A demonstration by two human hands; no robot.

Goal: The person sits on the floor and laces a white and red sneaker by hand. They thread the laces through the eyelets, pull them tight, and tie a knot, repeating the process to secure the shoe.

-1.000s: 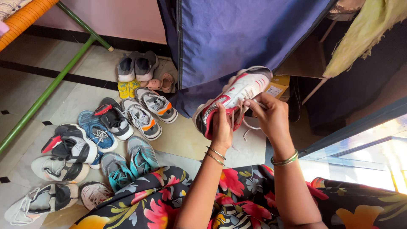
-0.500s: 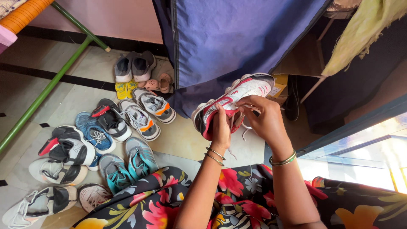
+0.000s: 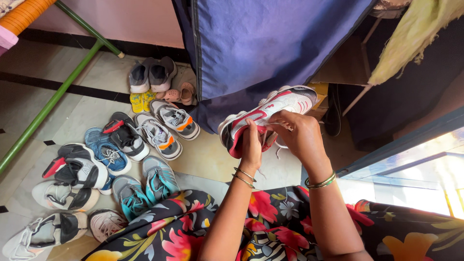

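Over the floor: I hold a sneaker (image 3: 270, 112) up before the blue curtain (image 3: 261, 43).
Left hand (image 3: 252, 145): clamped on its heel end.
Right hand (image 3: 300, 135): fingers pinched together on its laces.
Floor, left: shoes (image 3: 111, 154) in rows.

From my feed I see both forearms bare from the elbow down, no sleeves in view. The left hand (image 3: 252, 145) has two thin gold-coloured bangles (image 3: 245, 177) on its wrist, slightly apart from each other, one above the other. The right hand (image 3: 299, 137) has a stack of bangles at its wrist (image 3: 322, 182), gold with a green one among them, sitting close together. Below the arms, across the lap, lies a black garment (image 3: 270, 227) printed with large flowers in red, pink, yellow and orange, with green leaves and a patch of black-and-white striping near the bottom edge.
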